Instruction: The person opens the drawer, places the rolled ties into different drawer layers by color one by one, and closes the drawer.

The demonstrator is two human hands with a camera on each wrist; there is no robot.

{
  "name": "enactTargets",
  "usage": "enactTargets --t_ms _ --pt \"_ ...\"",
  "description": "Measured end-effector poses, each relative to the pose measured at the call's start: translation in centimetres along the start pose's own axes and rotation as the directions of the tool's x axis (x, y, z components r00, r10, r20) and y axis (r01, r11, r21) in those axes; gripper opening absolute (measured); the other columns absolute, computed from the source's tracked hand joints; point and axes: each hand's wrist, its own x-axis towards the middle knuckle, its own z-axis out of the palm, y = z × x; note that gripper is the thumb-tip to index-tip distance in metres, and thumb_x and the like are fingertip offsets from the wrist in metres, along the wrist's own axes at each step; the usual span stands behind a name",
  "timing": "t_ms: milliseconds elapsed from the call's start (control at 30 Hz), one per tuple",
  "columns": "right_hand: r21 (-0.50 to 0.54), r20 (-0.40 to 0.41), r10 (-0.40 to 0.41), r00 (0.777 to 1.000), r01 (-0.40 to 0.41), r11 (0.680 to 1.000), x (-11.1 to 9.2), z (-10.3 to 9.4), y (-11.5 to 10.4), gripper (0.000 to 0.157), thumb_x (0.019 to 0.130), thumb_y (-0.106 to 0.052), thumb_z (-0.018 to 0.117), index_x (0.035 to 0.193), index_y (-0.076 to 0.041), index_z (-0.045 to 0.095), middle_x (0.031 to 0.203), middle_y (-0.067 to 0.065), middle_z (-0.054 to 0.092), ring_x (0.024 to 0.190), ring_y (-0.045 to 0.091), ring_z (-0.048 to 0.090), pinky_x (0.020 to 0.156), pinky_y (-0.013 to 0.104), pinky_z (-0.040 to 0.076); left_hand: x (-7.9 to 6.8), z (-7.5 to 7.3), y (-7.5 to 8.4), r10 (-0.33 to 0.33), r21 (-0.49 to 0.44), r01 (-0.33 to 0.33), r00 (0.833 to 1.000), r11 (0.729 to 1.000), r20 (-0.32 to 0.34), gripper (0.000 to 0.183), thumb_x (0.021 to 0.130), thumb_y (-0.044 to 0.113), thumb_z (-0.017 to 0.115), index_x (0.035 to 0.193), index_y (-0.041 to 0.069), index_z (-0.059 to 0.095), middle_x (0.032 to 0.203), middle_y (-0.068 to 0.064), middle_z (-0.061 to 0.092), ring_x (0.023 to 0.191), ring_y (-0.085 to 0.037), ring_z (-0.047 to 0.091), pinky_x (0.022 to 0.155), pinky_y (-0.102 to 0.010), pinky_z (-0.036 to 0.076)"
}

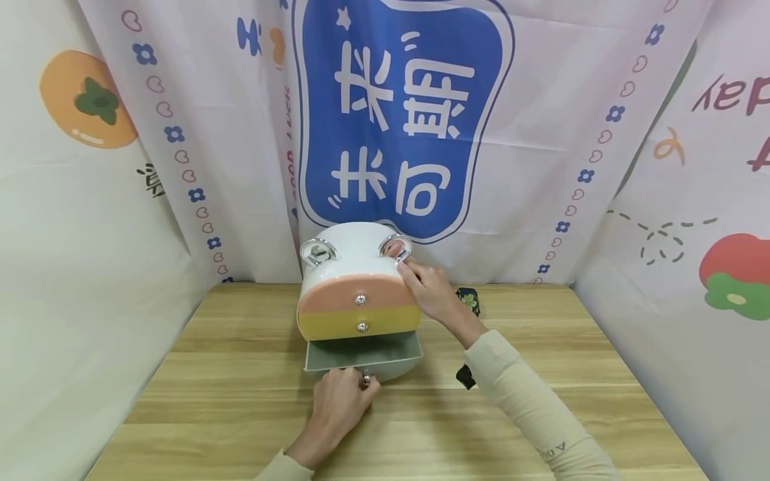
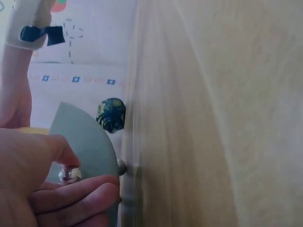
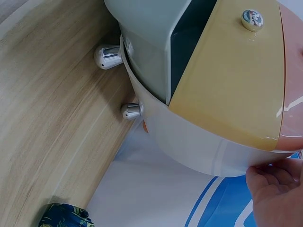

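A small rounded drawer box (image 1: pixel 355 250) in white stands on the table, with two ring-shaped silver ears on top. Its pink drawer (image 1: pixel 331 290) and yellow drawer (image 3: pixel 232 80) are closed; the grey-green bottom drawer (image 2: pixel 85 142) is pulled out, and the part of its inside that shows looks bare. My left hand (image 1: pixel 343 403) pinches the silver knob (image 2: pixel 71 174) of that bottom drawer between thumb and fingers. At the box's upper right side, my right hand (image 1: pixel 430 290) grips the body beside the right ear (image 1: pixel 395 247), fingers curled against the white shell.
Behind the box on the right sits a dark patterned bundle (image 1: pixel 468 300) with yellow-green marks. Silver feet (image 3: pixel 108 56) lift the box off the wooden table (image 1: pixel 228 374). Printed cloth (image 1: pixel 541 100) hangs close behind and on both sides.
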Motion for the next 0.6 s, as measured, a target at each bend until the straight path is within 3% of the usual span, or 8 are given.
enactTargets --t_ms 433,533,600 --pt "0.003 0.013 -0.006 1.0 0.006 1.0 0.2 0.1 -0.2 0.053 0.112 -0.048 0.039 0.145 -0.015 0.065 0.144 0.011 0.067 0.128 0.032 0.067 0.109 0.052 0.053 -1.8 -1.3 0.5 0.012 -0.024 -0.01 0.997 1.0 0.071 0.056 0.089 0.03 0.071 0.044 0.027 0.037 0.044 0.016 0.031 0.045 -0.001 0.032 0.04 -0.023 0.03" --pt "0.006 0.043 -0.011 0.999 0.011 1.0 0.4 -0.4 -0.2 0.048 0.112 -0.048 0.04 0.126 -0.016 0.072 0.12 0.01 0.074 0.107 0.027 0.07 0.095 0.047 0.057 -2.1 -1.5 0.6 0.017 -0.026 -0.015 0.996 1.0 0.092 0.056 0.089 0.03 0.071 0.044 0.027 0.037 0.045 0.016 0.03 0.044 0.0 0.031 0.04 -0.021 0.03" --pt "0.008 0.073 -0.005 0.997 0.004 1.0 0.6 -1.0 -0.2 0.043 0.111 -0.05 0.042 0.106 -0.019 0.07 0.096 0.005 0.07 0.091 0.022 0.066 0.082 0.042 0.055 -2.2 -1.5 0.6 0.027 -0.021 -0.025 0.996 0.999 0.091 0.056 0.089 0.03 0.072 0.045 0.027 0.037 0.045 0.016 0.03 0.044 0.001 0.029 0.04 -0.02 0.029"
